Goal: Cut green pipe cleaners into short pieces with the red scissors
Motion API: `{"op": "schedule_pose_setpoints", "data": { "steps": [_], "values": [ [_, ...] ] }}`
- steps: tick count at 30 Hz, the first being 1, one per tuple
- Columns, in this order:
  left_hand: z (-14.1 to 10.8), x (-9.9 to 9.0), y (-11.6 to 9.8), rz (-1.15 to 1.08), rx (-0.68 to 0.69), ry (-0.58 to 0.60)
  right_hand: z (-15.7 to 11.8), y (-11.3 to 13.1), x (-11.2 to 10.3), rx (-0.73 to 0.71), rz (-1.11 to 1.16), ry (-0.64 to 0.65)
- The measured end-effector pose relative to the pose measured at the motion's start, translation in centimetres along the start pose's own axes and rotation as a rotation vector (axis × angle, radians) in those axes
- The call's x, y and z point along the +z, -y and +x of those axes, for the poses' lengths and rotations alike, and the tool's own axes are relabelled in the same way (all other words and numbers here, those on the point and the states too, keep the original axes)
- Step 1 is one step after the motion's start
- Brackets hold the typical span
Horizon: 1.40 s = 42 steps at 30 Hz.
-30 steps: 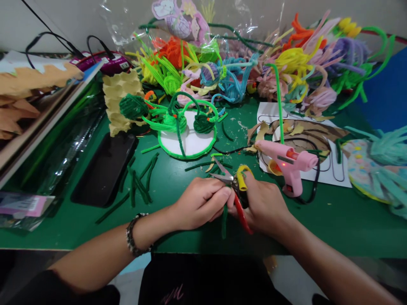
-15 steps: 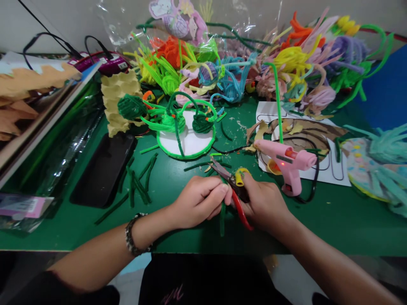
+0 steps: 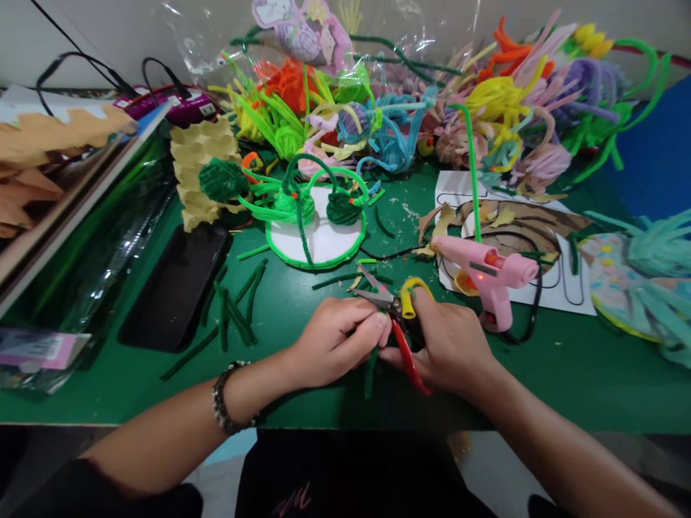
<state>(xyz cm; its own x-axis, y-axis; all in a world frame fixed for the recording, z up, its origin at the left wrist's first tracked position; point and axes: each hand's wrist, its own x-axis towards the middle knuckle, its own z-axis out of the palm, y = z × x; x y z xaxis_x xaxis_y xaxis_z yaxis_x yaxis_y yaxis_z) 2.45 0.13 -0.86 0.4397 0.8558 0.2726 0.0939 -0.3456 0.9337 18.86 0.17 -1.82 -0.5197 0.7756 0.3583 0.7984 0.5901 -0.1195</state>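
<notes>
My left hand (image 3: 342, 337) is closed around a dark green pipe cleaner (image 3: 370, 374), whose lower end hangs below my fingers. In my right hand (image 3: 450, 338) is a pair of scissors (image 3: 406, 338) with one red handle and one yellow-covered handle. The blades stand apart, right by my left thumb and fingertips. Beyond my hands lies a white disc (image 3: 281, 244) edged in bright green, carrying green pipe-cleaner figures (image 3: 345, 208). Cut dark green pipe-cleaner pieces (image 3: 235, 316) are scattered to the left of my left hand.
A pink glue gun (image 3: 489, 270) with a lit red light and a green stick stands to the right. A black phone (image 3: 175, 291) lies at left near an egg-carton piece (image 3: 199, 144). Colourful pipe-cleaner bundles (image 3: 396, 137) line the back.
The scissor blades have spread wider and my right hand has shifted slightly. The hanging end of the pipe cleaner has swung a little to the left.
</notes>
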Motion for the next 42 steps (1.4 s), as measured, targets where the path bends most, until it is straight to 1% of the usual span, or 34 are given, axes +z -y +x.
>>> {"op": "schedule_pose_setpoints", "data": {
  "steps": [5, 10, 14, 21, 30, 33, 37, 42],
  "values": [
    [0.13, -0.12, -0.03, 0.030, 0.050, -0.029, 0.08, 0.02, -0.23, -0.021, -0.041, -0.010],
    [0.05, -0.10, -0.03, 0.021, 0.038, -0.029, 0.10, 0.05, -0.06, -0.059, -0.071, -0.074],
    [0.05, -0.01, 0.04, 0.021, 0.040, -0.041, 0.10, 0.01, 0.08, -0.068, -0.090, -0.094],
    [0.09, 0.06, 0.00, -0.001, 0.042, -0.043, 0.03, -0.10, 0.09, -0.074, -0.087, -0.081],
    [-0.04, -0.03, 0.08, -0.014, 0.049, -0.054, -0.02, -0.34, 0.14, -0.066, -0.060, -0.098],
    [-0.02, -0.03, 0.05, -0.003, 0.050, -0.062, 0.07, -0.22, 0.00, -0.041, -0.027, -0.081],
    [0.03, 0.02, 0.04, 0.006, 0.037, -0.053, 0.21, -0.01, -0.18, -0.056, 0.009, -0.031],
    [0.02, 0.04, 0.08, 0.029, 0.034, -0.052, 0.11, 0.01, -0.09, -0.060, 0.010, -0.045]
  ]
}}
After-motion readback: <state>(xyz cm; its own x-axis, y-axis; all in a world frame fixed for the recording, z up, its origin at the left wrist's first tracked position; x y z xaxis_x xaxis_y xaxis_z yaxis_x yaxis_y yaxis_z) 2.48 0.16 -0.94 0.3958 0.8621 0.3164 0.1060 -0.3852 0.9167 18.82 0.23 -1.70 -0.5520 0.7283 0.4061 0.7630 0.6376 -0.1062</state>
